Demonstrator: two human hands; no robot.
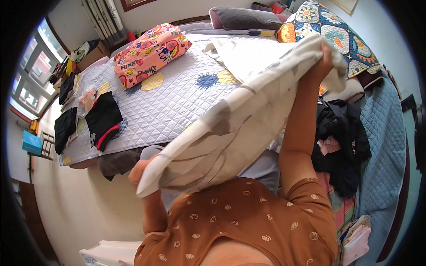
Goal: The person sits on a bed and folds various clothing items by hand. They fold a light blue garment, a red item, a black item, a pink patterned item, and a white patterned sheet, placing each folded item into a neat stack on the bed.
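A large white cloth with a grey leaf print [226, 126] is stretched at a slant across my front. My left hand [141, 173] grips its lower left corner, the fingers partly hidden by the fabric. Up at the right, my right hand [326, 55] is closed on the cloth's far edge, with the arm extended. Some fabric hangs past that hand, slightly blurred. Beyond the held part, a plain white piece of fabric [242, 55] lies on the quilted bed cover [164, 104]; whether it belongs to the same cloth, I cannot tell.
A pink printed bundle [151, 55] rests on the bed. Folded black clothes [104, 117] lie along its left side. A patterned quilt [330, 29] is heaped at the far right, dark clothes [341, 133] are piled nearer, and a white furniture piece [108, 252] stands at lower left.
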